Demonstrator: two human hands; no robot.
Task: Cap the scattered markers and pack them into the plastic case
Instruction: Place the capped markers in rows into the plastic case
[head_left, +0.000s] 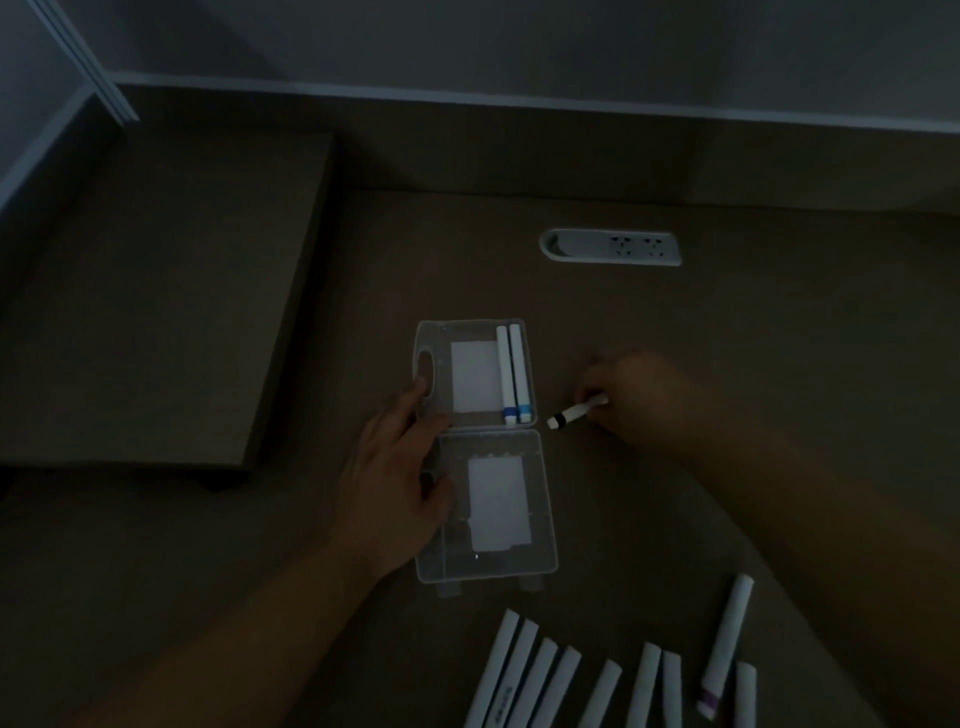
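On the dim tabletop (675, 322) a clear plastic case (537, 519) lies open with two markers (513, 371) along its far half's right wall, the left hand (400, 478) resting flat-fingered on its left edge, while the right hand's (639, 397) fingers pinch a black-banded marker (569, 415) just right of it, near a row of loose markers (597, 680).
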